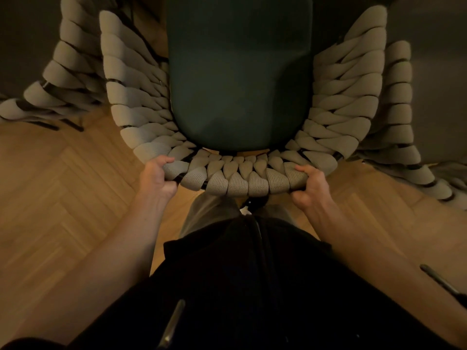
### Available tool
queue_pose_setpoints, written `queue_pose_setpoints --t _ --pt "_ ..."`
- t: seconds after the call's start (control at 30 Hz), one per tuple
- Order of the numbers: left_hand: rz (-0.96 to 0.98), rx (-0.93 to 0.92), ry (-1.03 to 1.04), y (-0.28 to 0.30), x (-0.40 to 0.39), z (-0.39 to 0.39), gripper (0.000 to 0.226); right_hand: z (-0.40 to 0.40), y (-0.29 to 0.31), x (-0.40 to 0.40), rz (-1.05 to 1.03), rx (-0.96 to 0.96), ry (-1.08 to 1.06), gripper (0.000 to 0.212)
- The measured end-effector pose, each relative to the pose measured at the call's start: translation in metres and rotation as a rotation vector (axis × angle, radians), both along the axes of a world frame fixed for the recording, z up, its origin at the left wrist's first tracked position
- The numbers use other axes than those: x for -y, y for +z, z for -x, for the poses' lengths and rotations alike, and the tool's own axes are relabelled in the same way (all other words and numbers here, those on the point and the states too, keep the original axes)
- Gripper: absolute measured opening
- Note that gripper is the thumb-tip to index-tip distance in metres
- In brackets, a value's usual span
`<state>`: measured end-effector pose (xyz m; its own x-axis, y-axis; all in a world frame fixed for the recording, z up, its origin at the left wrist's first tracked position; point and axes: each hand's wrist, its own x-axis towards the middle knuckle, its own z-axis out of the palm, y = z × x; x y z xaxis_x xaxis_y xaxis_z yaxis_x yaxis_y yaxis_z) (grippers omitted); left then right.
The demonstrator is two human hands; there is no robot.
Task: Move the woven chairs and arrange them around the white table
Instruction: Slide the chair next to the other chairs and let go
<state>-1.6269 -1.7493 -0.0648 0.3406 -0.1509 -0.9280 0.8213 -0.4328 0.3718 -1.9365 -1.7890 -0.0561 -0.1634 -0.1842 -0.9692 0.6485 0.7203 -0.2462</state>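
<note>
A woven chair (235, 180) with thick beige knitted straps on a dark frame and a dark green seat cushion (240, 79) stands right in front of me, seen from above its back. My left hand (158, 176) grips the top rim of the backrest at its left. My right hand (309, 184) grips the same rim at its right. A second woven chair (63, 79) stands close against its left side, and a third (401, 117) against its right side. The white table is not in view.
Herringbone wooden floor (63, 198) spreads to both sides and behind the chairs. Dark grey surfaces fill the top left and top right corners. My dark top and grey trousers fill the lower middle of the view.
</note>
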Motion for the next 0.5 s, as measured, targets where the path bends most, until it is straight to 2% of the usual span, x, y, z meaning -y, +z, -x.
queue_pose_setpoints --t 0.1,0.37,0.5 --pt "-0.007 0.018 -0.009 -0.004 0.026 -0.006 0.055 -0.007 -0.008 0.025 -0.008 -0.014 0.009 0.045" --pt "-0.011 0.032 -0.031 -0.017 0.078 -0.019 0.049 -0.019 -0.023 0.066 -0.008 -0.040 0.019 0.054" --pt "0.019 0.033 -0.038 -0.016 0.102 -0.020 0.037 -0.021 -0.023 0.092 0.017 -0.052 0.066 0.051"
